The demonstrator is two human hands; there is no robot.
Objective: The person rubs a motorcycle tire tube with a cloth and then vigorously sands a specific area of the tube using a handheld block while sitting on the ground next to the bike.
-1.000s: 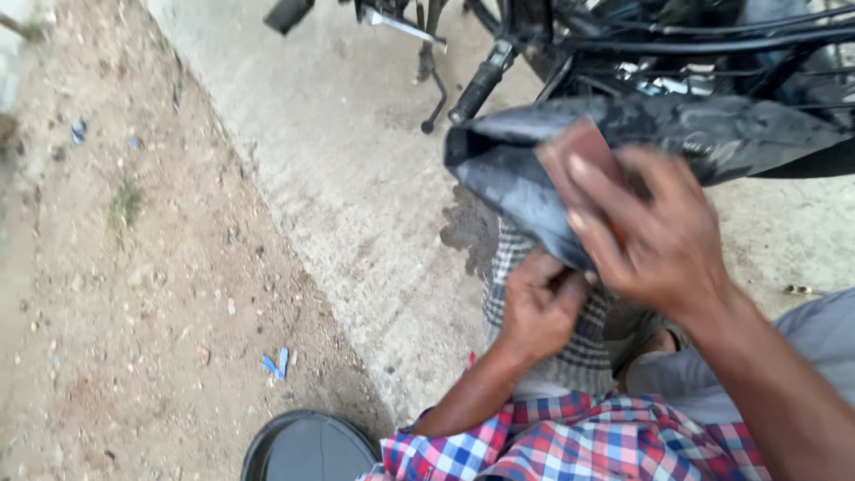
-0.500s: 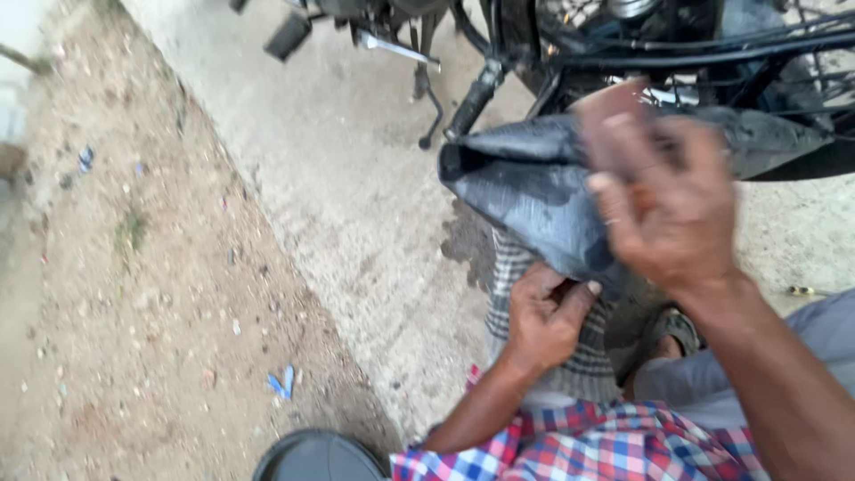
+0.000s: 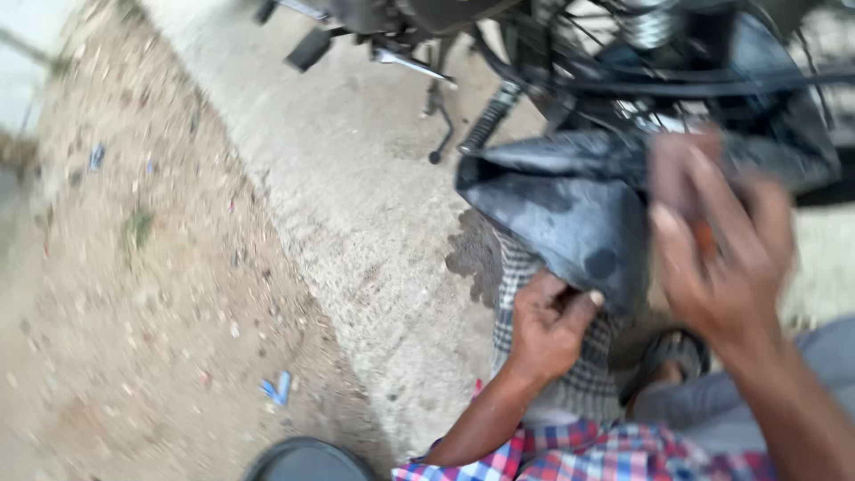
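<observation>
Two hands on tube [image 3: 570,209]: left hand [image 3: 545,328] pinched lower edge against knee; right hand [image 3: 721,240] pressed brown block [image 3: 674,169] on top, blurred. Motorcycle [image 3: 570,53] beyond. Risk judged: tube slipping from pinch, block skidding off rubber onto fingers.

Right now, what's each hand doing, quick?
Left hand: closed, pinching the lower edge of the black rubber tube.
Right hand: pressing a small reddish block against the tube; blurred.
</observation>
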